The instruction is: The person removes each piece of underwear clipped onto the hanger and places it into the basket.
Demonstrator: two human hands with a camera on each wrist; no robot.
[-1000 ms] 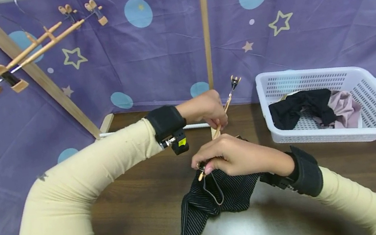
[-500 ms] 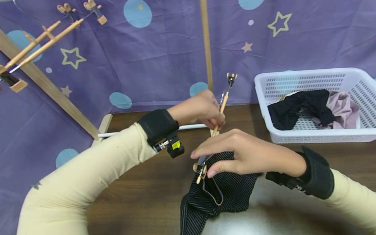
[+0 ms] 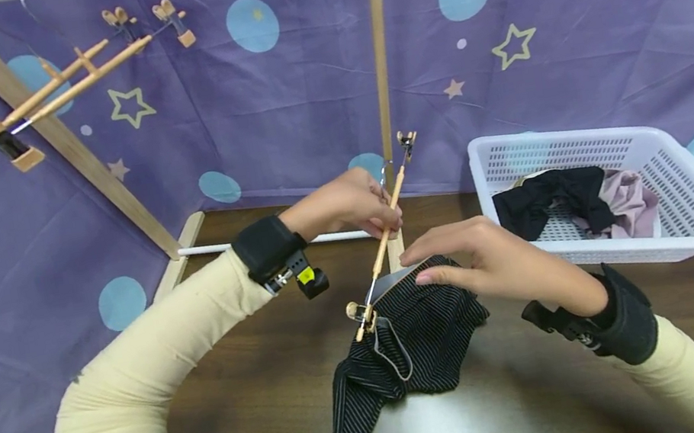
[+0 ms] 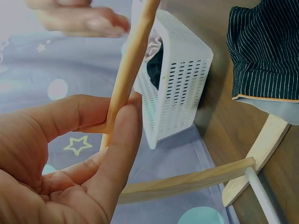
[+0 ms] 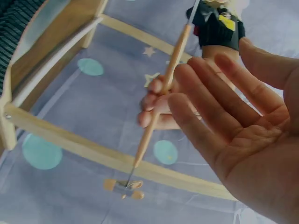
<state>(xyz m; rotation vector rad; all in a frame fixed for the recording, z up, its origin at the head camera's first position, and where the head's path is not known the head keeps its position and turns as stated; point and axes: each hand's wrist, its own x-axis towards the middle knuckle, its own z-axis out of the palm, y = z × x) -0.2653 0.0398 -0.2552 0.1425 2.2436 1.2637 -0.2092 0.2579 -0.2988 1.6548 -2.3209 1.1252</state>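
My left hand (image 3: 355, 203) pinches the middle of a wooden clip hanger (image 3: 386, 240) between thumb and fingers. The left wrist view shows the hanger's bar (image 4: 133, 51) between the fingertips. At the hanger's near end, a clip (image 3: 362, 314) sits at the edge of a black pinstriped garment (image 3: 428, 318), which lies bunched on the table with its grey lining showing. The other clip (image 5: 124, 186), at the far end, carries no cloth. My right hand (image 3: 487, 257) hovers over the garment's right side, fingers extended; its palm (image 5: 252, 144) is bare in the right wrist view.
A white basket (image 3: 604, 252) with black cloth (image 3: 558, 191) and pink cloth (image 3: 633, 201) stands at the right. Two more clip hangers (image 3: 92, 75) hang at upper left from a rack with wooden posts (image 3: 381, 48) and a white lower bar (image 3: 203, 250).
My right hand has let go of the near clip, spread its fingers and moved right. The left hand has shifted slightly left, swinging the hanger's far end left.
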